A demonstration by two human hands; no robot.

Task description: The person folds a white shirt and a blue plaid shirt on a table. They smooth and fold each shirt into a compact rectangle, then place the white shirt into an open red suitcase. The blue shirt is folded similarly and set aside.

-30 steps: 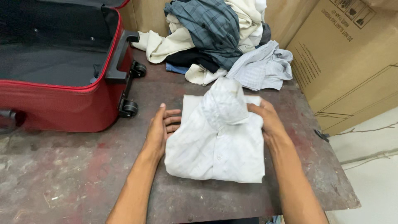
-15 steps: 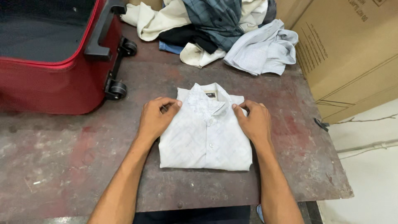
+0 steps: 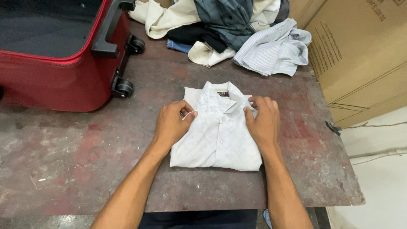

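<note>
Two hands on one folded white button-up cotton shirt (image 3: 217,135), lying flat near the front edge of the worn, rust-stained metal table (image 3: 76,152). Left hand (image 3: 173,123) — fingers curled, pinching the shirt's left shoulder edge. Right hand (image 3: 263,121) — fingers bent, pressing on the right shoulder beside the collar. Open red fabric suitcase (image 3: 55,80) far left; heap of loose clothes (image 3: 237,29) behind.

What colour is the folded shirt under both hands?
White, with a faint check; the folded shirt shows in the head view.
</note>
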